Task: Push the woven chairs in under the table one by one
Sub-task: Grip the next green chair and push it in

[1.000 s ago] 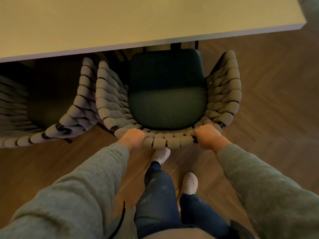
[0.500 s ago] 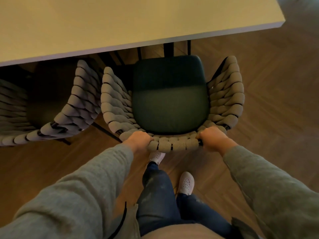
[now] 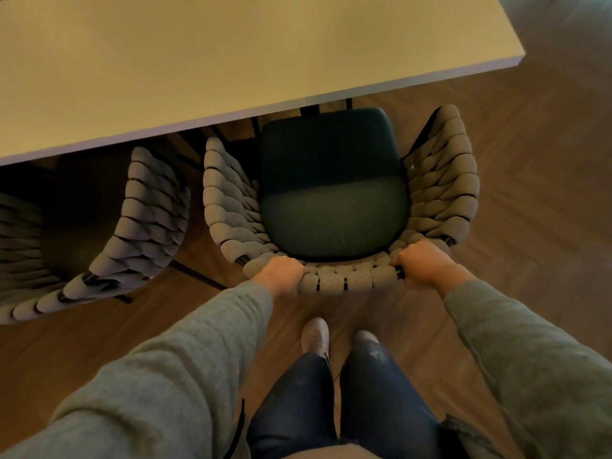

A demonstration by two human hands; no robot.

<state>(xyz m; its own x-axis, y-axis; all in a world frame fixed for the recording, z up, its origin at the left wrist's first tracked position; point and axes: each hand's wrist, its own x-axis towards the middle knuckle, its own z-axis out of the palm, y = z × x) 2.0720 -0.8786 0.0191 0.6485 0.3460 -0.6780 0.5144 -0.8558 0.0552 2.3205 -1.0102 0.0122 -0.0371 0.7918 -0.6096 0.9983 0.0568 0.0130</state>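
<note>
The woven chair (image 3: 347,281) was held at its back rail by the left hand (image 3: 281,274) and right hand (image 3: 422,265), fingers curled round it. Its seat was pointed straight ahead, front just at the table (image 3: 231,61) edge.

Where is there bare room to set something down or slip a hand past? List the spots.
Free: the tabletop, bare as far as shown; the seat cushion; the floor right of the held chair. Crowded: the narrow gap between that chair and the neighbouring chair, and the backrest top, gripped by the left hand and right hand.
</note>
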